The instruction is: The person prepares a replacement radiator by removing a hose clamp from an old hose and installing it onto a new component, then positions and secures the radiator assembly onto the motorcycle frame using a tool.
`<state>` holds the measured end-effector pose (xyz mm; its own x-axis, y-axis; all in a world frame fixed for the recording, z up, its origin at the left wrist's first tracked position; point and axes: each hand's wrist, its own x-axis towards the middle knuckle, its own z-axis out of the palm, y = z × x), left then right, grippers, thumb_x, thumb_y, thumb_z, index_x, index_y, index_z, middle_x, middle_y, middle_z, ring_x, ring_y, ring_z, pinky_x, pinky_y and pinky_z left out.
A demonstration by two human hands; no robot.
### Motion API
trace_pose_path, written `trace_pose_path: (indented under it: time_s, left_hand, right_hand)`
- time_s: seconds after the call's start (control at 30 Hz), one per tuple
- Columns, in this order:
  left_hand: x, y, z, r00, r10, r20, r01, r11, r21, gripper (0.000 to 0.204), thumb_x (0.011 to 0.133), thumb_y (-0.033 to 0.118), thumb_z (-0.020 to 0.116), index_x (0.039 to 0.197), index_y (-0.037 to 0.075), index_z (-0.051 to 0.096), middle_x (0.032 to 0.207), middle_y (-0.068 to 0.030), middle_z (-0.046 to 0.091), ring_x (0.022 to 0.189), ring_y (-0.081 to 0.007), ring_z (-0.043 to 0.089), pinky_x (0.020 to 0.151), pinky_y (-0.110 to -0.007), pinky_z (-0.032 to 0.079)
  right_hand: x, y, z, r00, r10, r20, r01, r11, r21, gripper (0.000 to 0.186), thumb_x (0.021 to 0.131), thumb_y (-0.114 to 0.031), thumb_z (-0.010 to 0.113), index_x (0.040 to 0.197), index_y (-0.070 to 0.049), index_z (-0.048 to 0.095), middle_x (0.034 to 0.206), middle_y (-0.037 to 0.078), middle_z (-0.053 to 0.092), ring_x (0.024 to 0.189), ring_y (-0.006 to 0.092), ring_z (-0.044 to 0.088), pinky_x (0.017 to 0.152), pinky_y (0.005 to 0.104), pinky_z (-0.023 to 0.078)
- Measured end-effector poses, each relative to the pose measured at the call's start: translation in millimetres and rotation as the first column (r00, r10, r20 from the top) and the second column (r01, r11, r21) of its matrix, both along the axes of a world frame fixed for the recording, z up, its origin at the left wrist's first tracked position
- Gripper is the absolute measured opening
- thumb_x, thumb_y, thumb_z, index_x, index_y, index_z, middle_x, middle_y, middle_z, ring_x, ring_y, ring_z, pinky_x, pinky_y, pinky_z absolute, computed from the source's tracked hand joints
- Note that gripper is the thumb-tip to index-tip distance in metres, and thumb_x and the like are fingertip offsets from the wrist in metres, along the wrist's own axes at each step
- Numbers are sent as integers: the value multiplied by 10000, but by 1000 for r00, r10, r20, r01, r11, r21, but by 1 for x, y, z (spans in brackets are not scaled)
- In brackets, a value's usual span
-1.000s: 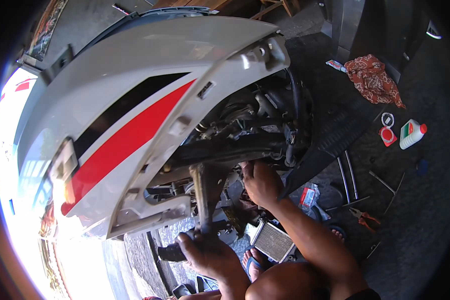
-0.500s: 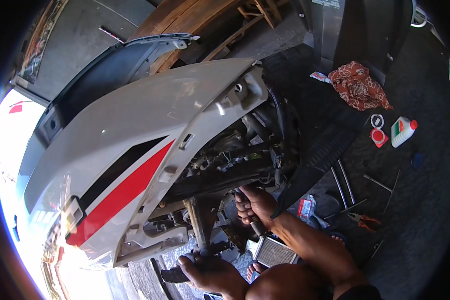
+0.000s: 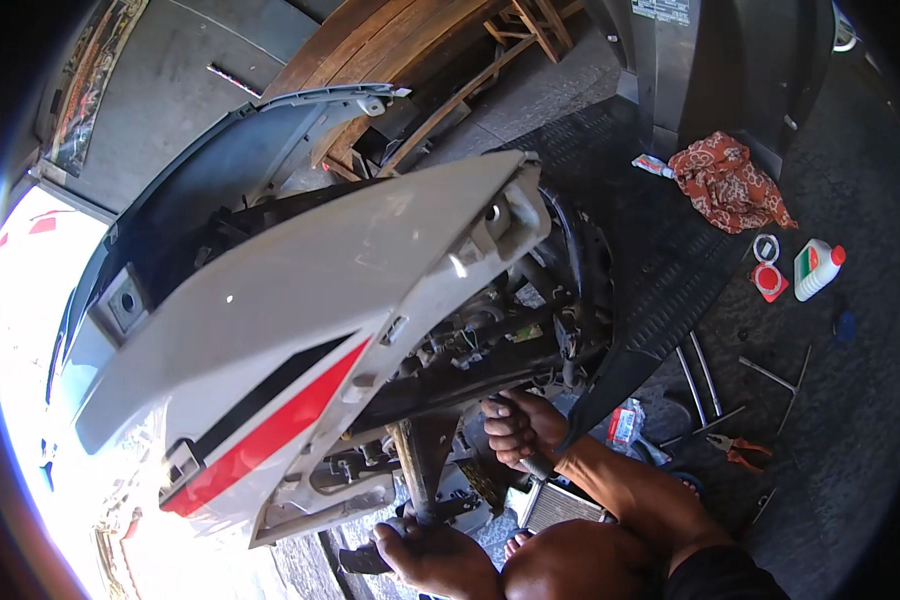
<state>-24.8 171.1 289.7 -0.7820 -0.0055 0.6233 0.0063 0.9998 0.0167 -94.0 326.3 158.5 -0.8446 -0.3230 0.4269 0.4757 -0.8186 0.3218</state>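
I looked down on a scooter with its body panels lifted off the frame. A white panel [image 3: 300, 330] with a red and black stripe ran from the near left up toward the middle, tilted, and a dark grey panel [image 3: 220, 190] lay beyond it on the far left. Under the white panel the engine parts [image 3: 490, 340] and wiring were exposed.

My right hand [image 3: 522, 428] was near the middle, curled tight into a fist around a dark tool handle [image 3: 538, 465] that stuck out below the fist; the working end was hidden among the engine parts. My left hand [image 3: 440, 555] was at the near edge, fingers wrapped around a dark bar [image 3: 365, 560] low on the frame, just beside a rusty upright strut [image 3: 418, 470]. A knee [image 3: 570, 565] sat near, right of that hand.

On the dark floor to the right lay several thin metal rods [image 3: 705, 375] and orange-handled pliers [image 3: 740, 452]. Farther off were a white bottle [image 3: 815, 270] with a red cap, a small red and white tub [image 3: 768, 278] just beside it, and a crumpled orange patterned rag [image 3: 725, 180]. A wooden bench [image 3: 400, 45] stood at the far side.
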Motion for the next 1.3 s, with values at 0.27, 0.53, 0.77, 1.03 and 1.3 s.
trace_pose_path:
  time_s: [0.27,0.53,0.77,1.03,1.3]
  left_hand:
    - [4,5,-4,995,-93,22,80,935,346,483,870,98,699,1258,-114,507,933,-131,658,816,-249,628,753,-361,534]
    - [-4,30,-45,793,-175,-583,422,-533,733,769,954,681,328,1201,-7,567,1088,-150,607,1068,-308,593,915,-444,489]
    - [-43,80,-75,808,-589,-29,294,359,886,293,958,154,531,1132,-70,604,965,-110,642,889,-152,575,819,-282,458]
    - [-77,105,-44,743,-588,319,-122,350,929,351,955,255,600,1060,-79,587,916,-116,668,771,-172,597,720,-320,477]
    - [-97,118,-98,878,-304,369,-139,577,805,607,991,450,467,1070,-149,525,1032,-361,625,971,-461,624,860,-494,466]
  right_hand:
    - [-9,5,-17,993,-62,-98,81,975,207,416,992,-497,526,818,-120,501,583,-68,299,473,42,329,430,214,354]
    - [8,19,7,889,-457,-1,239,463,854,458,972,-515,553,951,-59,596,690,-9,544,571,92,497,548,262,437]
    - [40,28,0,763,-586,-274,215,-169,962,435,1004,-445,521,904,-40,645,756,20,587,692,105,546,643,285,438]
    - [163,19,-56,799,-599,-52,-86,-199,976,308,1013,-271,535,948,7,650,742,35,614,689,110,567,661,280,454]
    - [275,24,-107,748,-661,-63,-345,-468,813,225,963,-208,602,1022,-1,667,774,87,662,636,153,606,625,311,496]
